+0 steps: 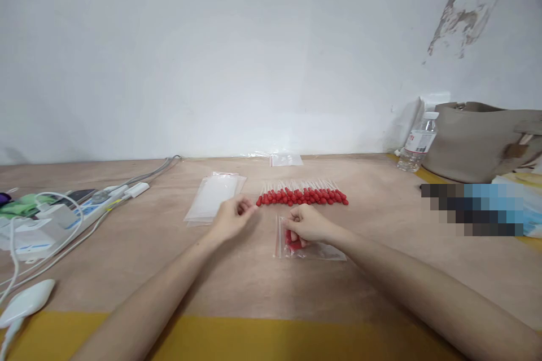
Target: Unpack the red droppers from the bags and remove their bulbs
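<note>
Clear plastic bag (326,252), lower centre of frame: red bundle (291,243) seemingly being clasped there by right hand (307,224), fingers obscuring | left hand (232,219) being held apart, loosely open | likely light, limp, slippery; edges being best gripped

On the table (237,287), sticks (302,197) lie behind the near bag (328,253), stacked bags (212,197) left, a bottle (419,142) right.

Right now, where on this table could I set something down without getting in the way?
The table looks bare between the red-tipped sticks and the water bottle, and between the white block and the stacked bags. The left end is crowded with a power strip and plugs; the middle holds the sticks, left hand, and right hand over another bag.
</note>
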Demonstrator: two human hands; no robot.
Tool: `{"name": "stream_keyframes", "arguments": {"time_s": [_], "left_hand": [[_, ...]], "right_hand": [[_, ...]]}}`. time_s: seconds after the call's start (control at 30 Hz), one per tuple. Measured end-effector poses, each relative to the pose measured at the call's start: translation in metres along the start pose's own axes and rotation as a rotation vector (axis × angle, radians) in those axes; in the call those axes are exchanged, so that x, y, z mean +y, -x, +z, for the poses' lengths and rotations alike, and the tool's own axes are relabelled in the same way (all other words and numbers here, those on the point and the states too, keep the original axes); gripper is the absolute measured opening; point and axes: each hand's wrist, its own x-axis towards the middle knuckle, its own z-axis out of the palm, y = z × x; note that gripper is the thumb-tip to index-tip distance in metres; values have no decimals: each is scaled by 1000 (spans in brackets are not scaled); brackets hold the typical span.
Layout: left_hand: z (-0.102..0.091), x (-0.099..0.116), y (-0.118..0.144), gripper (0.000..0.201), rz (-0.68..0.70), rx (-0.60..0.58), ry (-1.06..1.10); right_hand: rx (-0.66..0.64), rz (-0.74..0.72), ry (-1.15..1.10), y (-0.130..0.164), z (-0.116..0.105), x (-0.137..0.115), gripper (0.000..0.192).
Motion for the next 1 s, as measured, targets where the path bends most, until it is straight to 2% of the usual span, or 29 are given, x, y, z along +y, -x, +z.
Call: {"name": "stream_keyframes", "arguments": {"time_s": [0.07,0.17,0.33,0.43,0.53,0.7,0.87,1.0], "left_hand": [[20,12,10,24,-6,-129,122],[38,20,19,30,-81,-246,245],[45,30,18,60,-309,-368,433],[45,36,13,52,-504,-438,561],[42,37,9,40,-617,-477,684],[43,34,9,38,-620,-466,764],[46,37,8,39,-587,-457,744],[46,36,9,40,-588,-465,752]], "right_hand": [[111,-135,101,1,-3,4,27],[236,-315,271,12,-9,15,22],[276,-388,337,25,-12,34,12],[302,-419,332,25,-10,40,10],[301,-423,342,24,-10,41,8],[303,-506,451,22,-11,31,7],[309,-762,618,10,-7,24,23],[314,-893,732,2,-7,24,15]]}}
